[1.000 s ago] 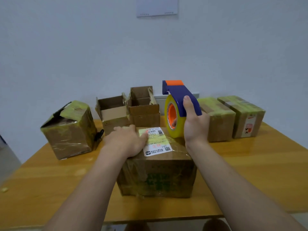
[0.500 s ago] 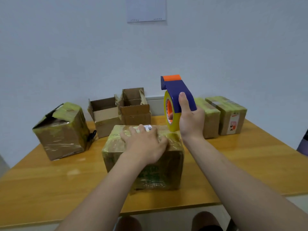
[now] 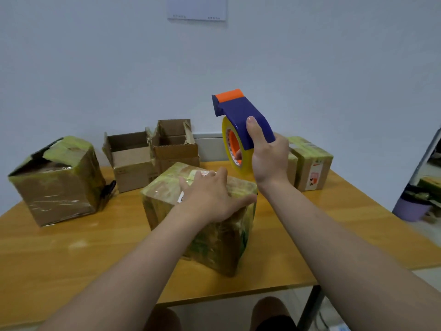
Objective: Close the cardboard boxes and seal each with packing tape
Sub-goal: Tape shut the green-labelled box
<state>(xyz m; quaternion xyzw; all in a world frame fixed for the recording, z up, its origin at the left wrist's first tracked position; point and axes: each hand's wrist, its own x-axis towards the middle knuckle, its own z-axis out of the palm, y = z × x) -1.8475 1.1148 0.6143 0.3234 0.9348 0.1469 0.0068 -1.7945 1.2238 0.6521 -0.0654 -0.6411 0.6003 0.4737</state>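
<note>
- Pressing flat on top of the middle box (image 3: 164,194), the left hand (image 3: 210,197) lies with fingers straight and spread, thumb reaching toward the box's right edge.
- Closed and wrapped in yellowish tape, the middle box stands corner-on to the person on the wooden table (image 3: 71,259), toward the front edge. A white label shows partly from under the hand.
- Curled round the blue tape dispenser (image 3: 241,113), the right hand (image 3: 269,161) holds it in the air above and just behind the box, apart from it. The thumb lies along the blue housing, the orange tip is uppermost, and the yellow tape roll (image 3: 245,163) sits below.
- Two open boxes (image 3: 130,163) stand side by side at the back, flaps up.
- One taped box (image 3: 57,185) stands far left, its top torn open at a corner.
- Two sealed boxes (image 3: 312,163) stand at back right, one partly hidden by the right hand.
</note>
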